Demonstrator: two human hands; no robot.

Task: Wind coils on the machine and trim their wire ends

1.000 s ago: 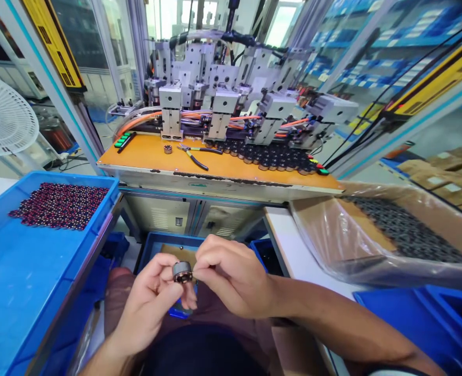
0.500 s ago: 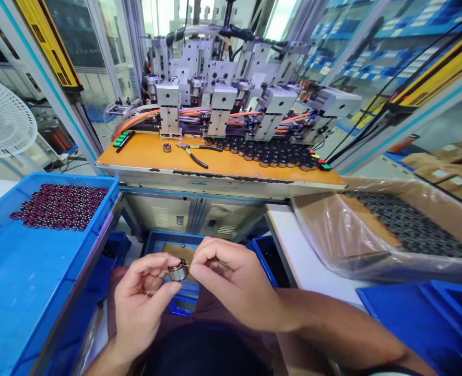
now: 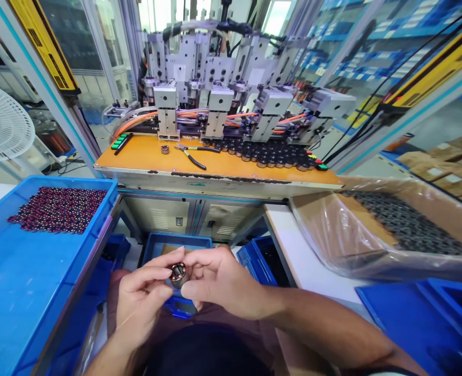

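Observation:
A small motor stator (image 3: 178, 275), a ring with a metal rim and copper windings inside, is held over my lap. Its open face is tilted up toward me. My left hand (image 3: 144, 295) grips it from the left between thumb and fingers. From the right, the thumb and fingers of my right hand (image 3: 218, 284) also close on its rim. On the orange bench lie a pair of pliers (image 3: 195, 155) with yellow-and-black handles and another stator (image 3: 165, 149).
A blue tray (image 3: 15, 277) with rows of stators stands at left. Dark round parts (image 3: 262, 152) crowd the bench below the machine (image 3: 218, 99). At right is a plastic-lined box (image 3: 312, 224) of dark parts; a blue bin (image 3: 264, 261) sits lower. A white fan (image 3: 6, 120) stands far left.
My right fingers have moved from a thin wire beside the stator onto the stator itself. The stator has been tipped so its open face shows.

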